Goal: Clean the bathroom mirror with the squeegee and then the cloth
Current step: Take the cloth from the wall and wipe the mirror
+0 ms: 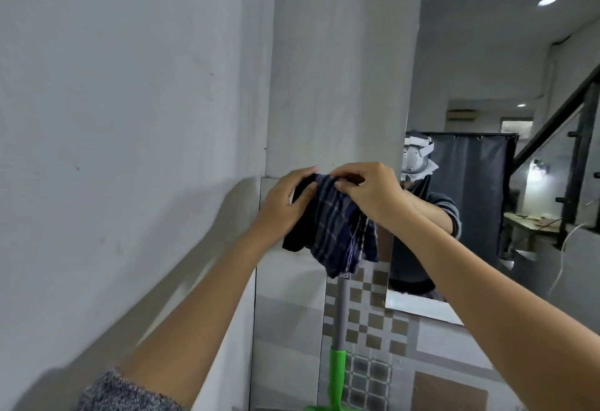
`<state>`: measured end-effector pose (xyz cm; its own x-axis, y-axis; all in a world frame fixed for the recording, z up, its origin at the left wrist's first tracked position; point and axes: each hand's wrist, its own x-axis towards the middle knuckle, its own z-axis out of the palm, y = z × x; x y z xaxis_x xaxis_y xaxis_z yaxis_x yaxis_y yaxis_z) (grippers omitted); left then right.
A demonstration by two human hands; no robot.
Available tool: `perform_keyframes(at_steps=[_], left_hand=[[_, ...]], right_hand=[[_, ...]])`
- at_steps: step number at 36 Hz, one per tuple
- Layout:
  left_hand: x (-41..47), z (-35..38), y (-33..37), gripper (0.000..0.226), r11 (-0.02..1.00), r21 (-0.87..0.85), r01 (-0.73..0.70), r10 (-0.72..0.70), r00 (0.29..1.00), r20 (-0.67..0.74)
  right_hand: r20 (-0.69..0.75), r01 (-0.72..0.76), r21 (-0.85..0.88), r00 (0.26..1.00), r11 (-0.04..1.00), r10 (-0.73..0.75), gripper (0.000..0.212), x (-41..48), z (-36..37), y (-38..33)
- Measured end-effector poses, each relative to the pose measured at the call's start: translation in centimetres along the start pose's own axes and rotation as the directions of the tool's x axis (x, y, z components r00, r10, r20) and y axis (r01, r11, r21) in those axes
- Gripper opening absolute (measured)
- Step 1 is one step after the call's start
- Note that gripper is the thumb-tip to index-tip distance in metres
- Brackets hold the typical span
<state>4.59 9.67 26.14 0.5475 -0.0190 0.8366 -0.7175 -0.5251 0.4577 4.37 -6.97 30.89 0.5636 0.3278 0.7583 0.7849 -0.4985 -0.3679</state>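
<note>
Grey knit sleeve (123,392) on left forearm, well left of mirror (480,63). Squeegee (337,365), grey shaft with green grip, upright against tiled wall (373,342) just left of mirror's lower corner, free of both hands. Left hand (285,198) and right hand (370,191) raised at mirror's left edge, fingers curled, both gripping bunched dark plaid cloth (334,232). Cloth hangs between them. Mirror reflects person, dark curtain.

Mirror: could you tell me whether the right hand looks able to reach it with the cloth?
Probably yes: the right hand pinches the cloth close by the left edge of the mirror, with nothing between them. The left hand grips the cloth too.
</note>
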Motion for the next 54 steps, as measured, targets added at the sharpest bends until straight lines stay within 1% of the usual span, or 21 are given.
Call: perform_keyframes(at_steps=[4, 8, 11, 14, 16, 19, 23, 26, 28, 31, 33, 35, 37, 40, 42, 45, 47, 49, 51, 52, 54], left_hand=[[0.0, -0.1, 3.0, 0.029, 0.998, -0.017, -0.067, 0.067, 0.997, 0.049], [-0.5, 1.7, 7.3, 0.030, 0.997, -0.071, -0.030, 0.043, 0.981, 0.187], [-0.7, 3.8, 9.8, 0.032, 0.991, -0.137, -0.006, 0.041, 0.968, 0.248], [-0.5, 6.1, 11.7, 0.032, 0.973, -0.229, 0.027, 0.045, 0.952, 0.302], [-0.3, 7.7, 12.9, 0.031, 0.963, -0.267, 0.019, 0.070, 0.944, 0.321], [0.5, 10.4, 14.4, 0.032, 0.959, -0.279, -0.052, 0.131, 0.952, 0.275], [2.4, 13.9, 16.9, 0.017, 0.954, -0.260, -0.151, 0.189, 0.974, 0.128], [4.3, 16.1, 18.8, 0.010, 0.952, -0.214, -0.220, 0.232, 0.972, 0.036], [5.6, 17.2, 19.9, 0.010, 0.948, -0.187, -0.258, 0.261, 0.965, -0.006], [7.9, 18.6, 21.1, 0.010, 0.949, -0.139, -0.283, 0.281, 0.959, -0.029], [9.7, 19.3, 21.6, 0.011, 0.955, -0.122, -0.271, 0.267, 0.963, -0.047], [11.5, 19.7, 21.9, 0.011, 0.961, -0.131, -0.242, 0.235, 0.970, -0.065], [13.3, 20.0, 22.2, 0.012, 0.965, -0.139, -0.221, 0.212, 0.974, -0.076], [15.4, 20.1, 22.7, 0.013, 0.965, -0.157, -0.208, 0.202, 0.978, -0.056], [16.6, 20.0, 22.6, 0.015, 0.967, -0.124, -0.223, 0.221, 0.975, -0.026], [17.7, 19.8, 21.8, 0.016, 0.967, -0.075, -0.243, 0.243, 0.970, 0.000], [18.1, 19.6, 21.0, 0.017, 0.969, -0.070, -0.237, 0.238, 0.971, 0.013], [18.2, 19.3, 20.1, 0.022, 0.969, -0.089, -0.231, 0.235, 0.971, 0.048], [18.0, 19.0, 19.3, 0.028, 0.964, -0.130, -0.231, 0.241, 0.968, 0.068], [17.7, 18.9, 18.9, 0.031, 0.959, -0.138, -0.249, 0.259, 0.964, 0.063], [17.2, 18.9, 18.2, 0.034, 0.936, -0.088, -0.340, 0.343, 0.939, 0.015]], right_hand=[[0.048, -0.001, -0.030, 0.999, 1.000, 0.003, 0.017, -1.1, -4.0, -0.1], [0.050, -0.040, -0.051, 0.998, 0.998, 0.042, 0.018, -4.1, -9.2, -0.2], [0.003, -0.040, -0.066, 0.999, 0.997, 0.041, 0.019, -6.0, -12.2, 0.3], [-0.036, -0.079, -0.097, 0.996, 0.992, 0.076, 0.020, -7.6, -15.1, 1.1], [-0.074, -0.100, -0.136, 0.993, 0.986, 0.090, 0.019, -8.4, -16.9, 1.7], [-0.139, -0.102, -0.160, 0.987, 0.982, 0.080, 0.020, -9.4, -19.1, 2.7], [-0.270, -0.151, -0.116, 0.956, 0.982, 0.115, 0.021, -10.1, -21.2, 4.6], [-0.359, -0.149, -0.104, 0.928, 0.983, 0.102, 0.021, -10.1, -22.5, 5.7], [-0.448, -0.148, -0.137, 0.891, 0.980, 0.072, 0.021, -9.9, -23.1, 6.2], [-0.587, -0.150, -0.179, 0.810, 0.972, 0.017, 0.025, -9.2, -23.8, 6.6], [-0.628, -0.116, -0.214, 0.777, 0.970, -0.046, 0.028, -8.7, -23.8, 6.7], [-0.626, -0.056, -0.216, 0.774, 0.975, -0.095, 0.032, -8.1, -23.4, 6.6], [-0.581, -0.026, -0.162, 0.810, 0.986, -0.074, 0.038, -7.2, -22.7, 6.8], [-0.478, -0.082, -0.150, 0.878, 0.985, 0.000, 0.049, -5.3, -21.7, 8.0], [-0.446, -0.124, -0.196, 0.895, 0.973, 0.024, 0.052, -3.8, -21.2, 8.8], [-0.442, -0.167, -0.268, 0.896, 0.949, 0.033, 0.054, -2.0, -20.4, 9.9], [-0.447, -0.201, -0.348, 0.894, 0.915, 0.027, 0.055, -1.2, -19.9, 10.8], [-0.467, -0.233, -0.439, 0.885, 0.868, 0.002, 0.058, -0.6, -19.3, 11.8], [-0.493, -0.254, -0.486, 0.870, 0.836, -0.022, 0.061, -0.3, -18.8, 12.6], [-0.503, -0.257, -0.497, 0.863, 0.829, -0.034, 0.062, -0.2, -18.7, 12.8], [-0.518, -0.256, -0.519, 0.853, 0.816, -0.063, 0.062, 0.0, -18.7, 13.2]])
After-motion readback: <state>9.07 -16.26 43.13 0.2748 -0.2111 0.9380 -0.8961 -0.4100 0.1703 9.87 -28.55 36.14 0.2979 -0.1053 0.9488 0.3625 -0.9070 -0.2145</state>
